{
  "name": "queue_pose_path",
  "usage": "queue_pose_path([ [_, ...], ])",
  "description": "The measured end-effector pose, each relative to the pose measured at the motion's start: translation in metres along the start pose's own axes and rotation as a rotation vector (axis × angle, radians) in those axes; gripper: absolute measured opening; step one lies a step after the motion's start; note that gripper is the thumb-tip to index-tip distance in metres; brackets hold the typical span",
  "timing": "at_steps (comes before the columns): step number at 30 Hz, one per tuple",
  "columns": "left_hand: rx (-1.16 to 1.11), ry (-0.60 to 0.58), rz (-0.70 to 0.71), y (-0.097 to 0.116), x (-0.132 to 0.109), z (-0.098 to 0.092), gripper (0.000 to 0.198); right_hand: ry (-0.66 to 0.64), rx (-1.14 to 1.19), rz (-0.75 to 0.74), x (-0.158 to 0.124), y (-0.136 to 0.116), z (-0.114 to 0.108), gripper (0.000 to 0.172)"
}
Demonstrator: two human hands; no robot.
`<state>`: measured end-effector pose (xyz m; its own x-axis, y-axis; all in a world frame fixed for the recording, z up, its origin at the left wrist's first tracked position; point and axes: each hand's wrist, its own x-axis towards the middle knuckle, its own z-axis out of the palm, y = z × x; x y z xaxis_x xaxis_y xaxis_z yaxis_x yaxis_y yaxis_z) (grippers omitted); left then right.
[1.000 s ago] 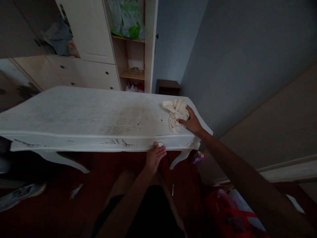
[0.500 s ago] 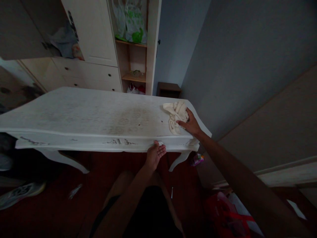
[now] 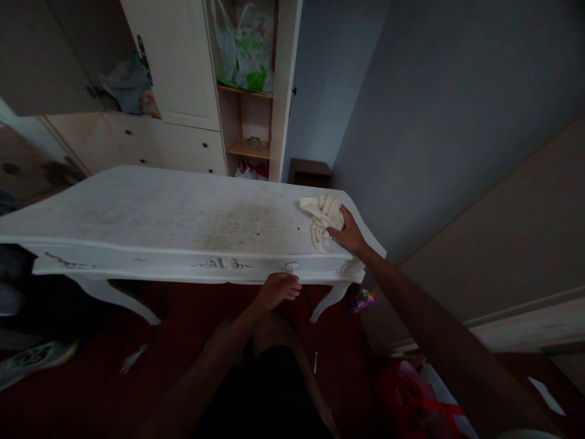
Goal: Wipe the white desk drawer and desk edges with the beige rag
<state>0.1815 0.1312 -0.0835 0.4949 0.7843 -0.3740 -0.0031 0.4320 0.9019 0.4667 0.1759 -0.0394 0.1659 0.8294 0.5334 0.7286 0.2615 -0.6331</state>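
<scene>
Head cam's looking forward and down over the lap [image 3: 269, 390] at 6 o'clock, facing a pretty close white table [image 3: 150, 195], wardrobe [image 3: 187, 79] sitting farther off at 11.

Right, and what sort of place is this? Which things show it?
Probably a room in a home, perhaps a bedroom: a pale cabinet with an open shelved section stands at the back, plastic bags sit inside it, and a white table with decorative trim stands in front.

Green lettering [image 3: 251, 46] on plastic bag [image 3: 254, 64], too blurred to read.
</scene>
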Motion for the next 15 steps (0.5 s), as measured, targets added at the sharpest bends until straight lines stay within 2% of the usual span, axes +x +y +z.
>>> queue_pose_path([
  [1,0.069,-0.025,0.078,0.009,-0.008,-0.009,0.015,-0.008,-0.009,-0.002,0.000,0.000,0.000,0.086],
  [3,0.147,0.000,0.282,0.033,-0.022,-0.029,0.020,-0.019,-0.028,-0.007,0.000,-0.004,0.000,0.085],
  [5,0.206,0.105,0.497,0.062,-0.030,-0.055,0.026,-0.014,-0.059,-0.012,0.000,-0.009,-0.001,0.084],
  [8,0.293,0.308,0.695,0.106,-0.029,-0.100,0.028,0.003,-0.149,-0.021,-0.002,-0.017,0.000,0.081],
  [11,0.449,0.521,0.695,0.134,-0.015,-0.146,0.018,0.006,-0.251,0.007,-0.003,-0.019,0.002,0.077],
  [13,0.481,0.573,0.668,0.144,-0.006,-0.173,0.015,-0.008,-0.270,0.046,-0.003,-0.017,0.003,0.074],
  [15,0.382,0.576,0.639,0.147,0.001,-0.193,0.014,-0.031,-0.258,0.079,0.000,-0.016,0.001,0.073],
])
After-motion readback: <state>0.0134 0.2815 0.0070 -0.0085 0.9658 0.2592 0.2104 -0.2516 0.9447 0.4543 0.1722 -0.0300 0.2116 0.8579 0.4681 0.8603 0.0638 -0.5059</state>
